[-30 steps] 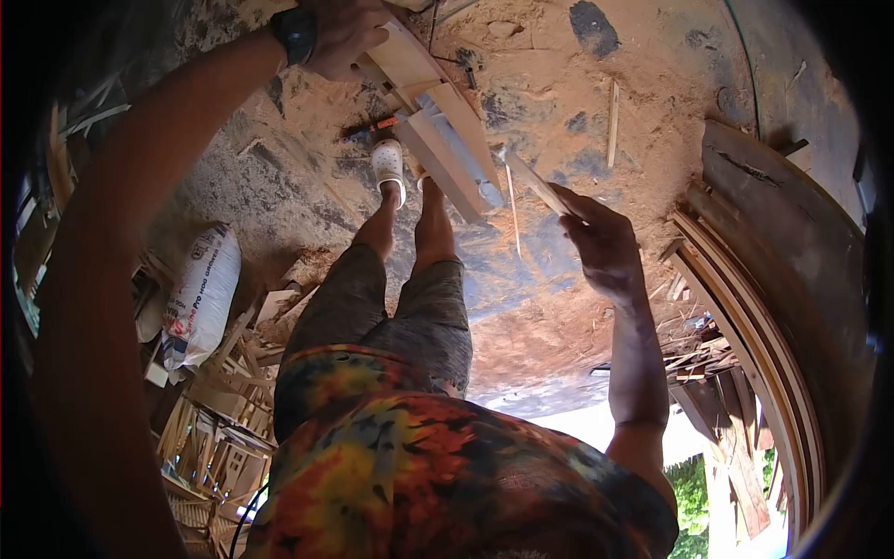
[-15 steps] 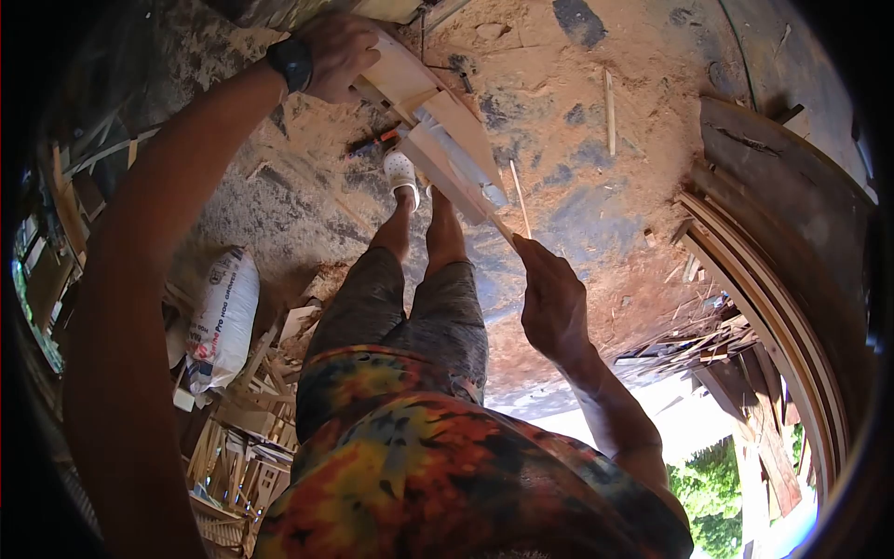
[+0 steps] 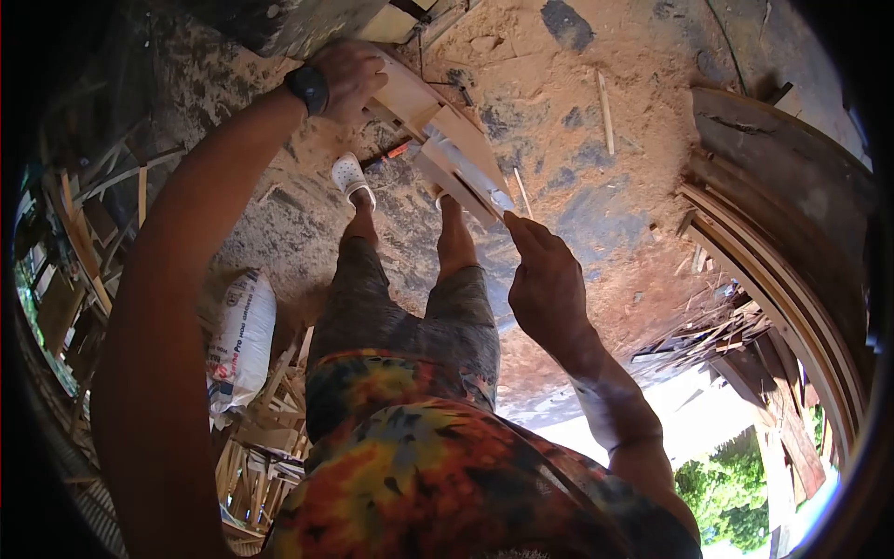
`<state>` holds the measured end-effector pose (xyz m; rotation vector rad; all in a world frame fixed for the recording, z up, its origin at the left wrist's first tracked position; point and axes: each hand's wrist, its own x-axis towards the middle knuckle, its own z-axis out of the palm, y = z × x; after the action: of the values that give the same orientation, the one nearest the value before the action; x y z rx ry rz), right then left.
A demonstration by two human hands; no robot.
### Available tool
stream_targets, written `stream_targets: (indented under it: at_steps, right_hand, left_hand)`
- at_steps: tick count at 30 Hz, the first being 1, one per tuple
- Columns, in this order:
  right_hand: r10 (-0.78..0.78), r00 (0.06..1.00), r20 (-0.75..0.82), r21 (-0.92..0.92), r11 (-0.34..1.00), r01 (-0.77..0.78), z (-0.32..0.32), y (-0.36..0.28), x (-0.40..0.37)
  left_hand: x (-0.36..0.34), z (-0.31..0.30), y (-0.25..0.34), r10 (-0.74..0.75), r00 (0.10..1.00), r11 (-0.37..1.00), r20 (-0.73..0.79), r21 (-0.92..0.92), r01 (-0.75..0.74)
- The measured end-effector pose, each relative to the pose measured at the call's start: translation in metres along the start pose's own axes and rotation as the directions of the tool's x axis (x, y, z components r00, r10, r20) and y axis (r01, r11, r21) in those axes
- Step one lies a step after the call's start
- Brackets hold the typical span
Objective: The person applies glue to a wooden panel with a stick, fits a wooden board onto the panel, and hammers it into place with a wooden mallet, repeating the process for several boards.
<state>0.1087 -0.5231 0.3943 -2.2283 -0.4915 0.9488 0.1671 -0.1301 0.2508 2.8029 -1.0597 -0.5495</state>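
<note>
Against sawdust-strewn workshop floor [image 3: 652, 121] we list one wooden assembly [image 3: 468, 140] at far centre, left hand [image 3: 346, 79] gripping its far-left end, right hand [image 3: 549, 284] apparently pinching a thin wooden strip [image 3: 497, 214] at its near-right end, seemingly working it lengthwise, the next move calling for steady bracing.

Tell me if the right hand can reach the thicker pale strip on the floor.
Probably not without stooping: the thicker pale strip lies on the floor well beyond the right hand, though the way between looks free, with the wooden rig left of it.
</note>
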Motion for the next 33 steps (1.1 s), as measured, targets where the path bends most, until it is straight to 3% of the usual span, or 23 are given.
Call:
stream_targets:
  at_steps: [4,6,8,10,11,12,14,15,17,18,20,24,26,27,28,30,31,33]
  right_hand:
    - [-0.003,0.999,0.036,-0.043,0.999,0.005,-0.024,-0.033,0.001]
    - [-0.044,0.998,-0.047,-0.077,0.996,0.04,-0.017,-0.026,0.0]
    - [0.048,0.996,-0.076,-0.215,0.975,-0.064,-0.006,-0.027,0.008]
    - [-0.072,0.992,-0.104,-0.186,0.981,0.051,0.005,-0.048,0.007]
    - [-0.147,0.978,-0.147,-0.123,0.984,0.129,-0.003,-0.061,0.013]
    - [-0.202,0.964,-0.176,-0.057,0.979,0.194,-0.018,-0.076,0.018]
    - [-0.194,0.925,-0.326,-0.037,0.98,0.193,-0.051,-0.122,0.034]
    - [-0.289,0.862,-0.416,-0.127,0.957,0.259,-0.065,-0.134,0.044]
    - [-0.321,0.782,-0.534,-0.179,0.947,0.266,-0.094,-0.184,0.061]
    - [-0.39,0.718,-0.576,-0.229,0.921,0.316,-0.101,-0.207,0.071]
    - [-0.418,0.708,-0.569,-0.317,0.906,0.28,-0.115,-0.269,0.089]
    - [-0.357,0.801,-0.48,-0.485,0.869,0.097,-0.119,-0.354,0.137]
    - [-0.308,0.832,-0.461,-0.534,0.845,0.017,-0.115,-0.378,0.159]
    - [-0.262,0.858,-0.442,-0.561,0.827,-0.036,-0.111,-0.384,0.169]
    - [-0.213,0.881,-0.422,-0.587,0.805,-0.087,-0.108,-0.388,0.178]
    - [-0.107,0.911,-0.399,-0.537,0.832,-0.138,-0.101,-0.394,0.193]
    - [-0.095,0.917,-0.388,-0.513,0.849,-0.129,-0.097,-0.395,0.199]
    - [-0.074,0.924,-0.375,-0.488,0.863,-0.128,-0.09,-0.391,0.206]
  left_hand:
    - [0.0,0.0,0.0,-0.023,0.999,1.0,0.04,0.0,0.023]
    - [0.002,0.001,0.001,-0.025,0.997,1.0,0.075,-0.003,0.025]
    - [0.003,-0.01,0.005,-0.051,0.991,0.999,0.122,0.012,0.05]
    - [0.001,0.011,-0.002,0.042,0.999,0.997,-0.01,0.062,-0.041]
    - [0.001,0.012,-0.001,0.028,1.0,0.998,-0.004,0.062,-0.028]
    - [0.004,0.002,0.001,0.004,0.995,1.0,0.099,0.024,-0.006]
    - [0.009,0.015,-0.004,0.044,0.993,0.998,0.109,-0.044,-0.04]
    - [0.008,0.009,-0.004,0.044,0.998,0.998,0.045,-0.052,-0.042]
    - [0.006,0.003,-0.002,0.059,0.998,0.997,-0.035,-0.057,-0.061]
    - [0.007,0.001,0.0,0.059,0.998,0.996,0.032,-0.071,-0.057]
    - [0.009,0.003,-0.002,0.091,0.992,0.992,0.084,-0.091,-0.084]
    - [0.01,0.003,0.002,0.156,0.986,0.985,0.057,-0.089,-0.15]
    - [0.013,0.026,0.005,0.251,0.965,0.965,-0.072,0.089,-0.245]
    - [0.009,0.006,0.005,0.146,0.989,0.986,0.02,-0.079,-0.144]
    - [0.01,0.008,0.006,0.161,0.987,0.983,0.013,-0.089,-0.159]
    - [0.021,0.032,0.011,0.317,0.931,0.93,0.179,0.133,-0.342]
    - [0.028,0.031,0.011,0.23,0.93,0.973,0.285,-0.096,-0.211]
    - [0.026,0.03,0.01,0.223,0.945,0.971,0.238,-0.144,-0.193]
